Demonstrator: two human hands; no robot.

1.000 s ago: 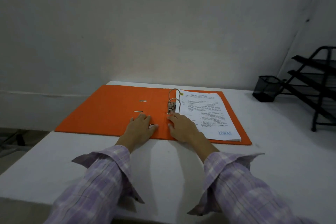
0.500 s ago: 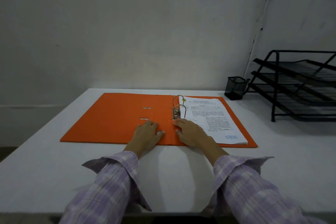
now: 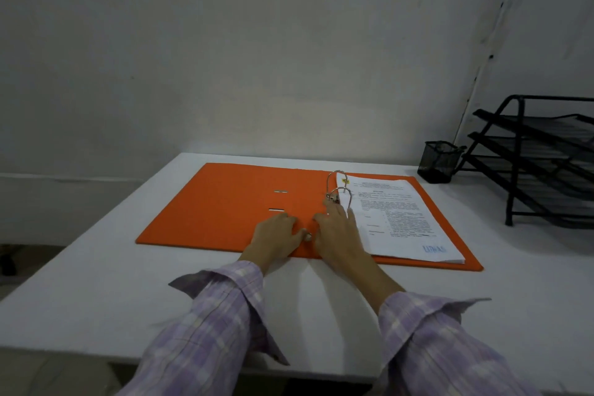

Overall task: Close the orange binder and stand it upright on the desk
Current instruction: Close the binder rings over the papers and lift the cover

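The orange binder [image 3: 225, 206] lies open and flat on the white desk [image 3: 96, 292], its left cover bare. A stack of printed white paper [image 3: 401, 222] rests on its right half, threaded on two metal rings [image 3: 336, 185]. My left hand [image 3: 276, 236] lies flat on the spine area near the front edge, fingers spread, holding nothing. My right hand [image 3: 337, 235] rests beside it, palm down, with fingertips reaching the ring mechanism and the paper's left edge.
A black mesh pen cup [image 3: 438, 162] stands at the back right of the desk. A black tiered paper tray rack [image 3: 540, 161] sits further right. A white wall runs behind the desk. The desk's left edge drops off near the binder's left cover.
The camera view has shifted, so the tray rack shows more fully. My right hand's fingers have crept slightly toward the ring mechanism. The binder stays flat and open.
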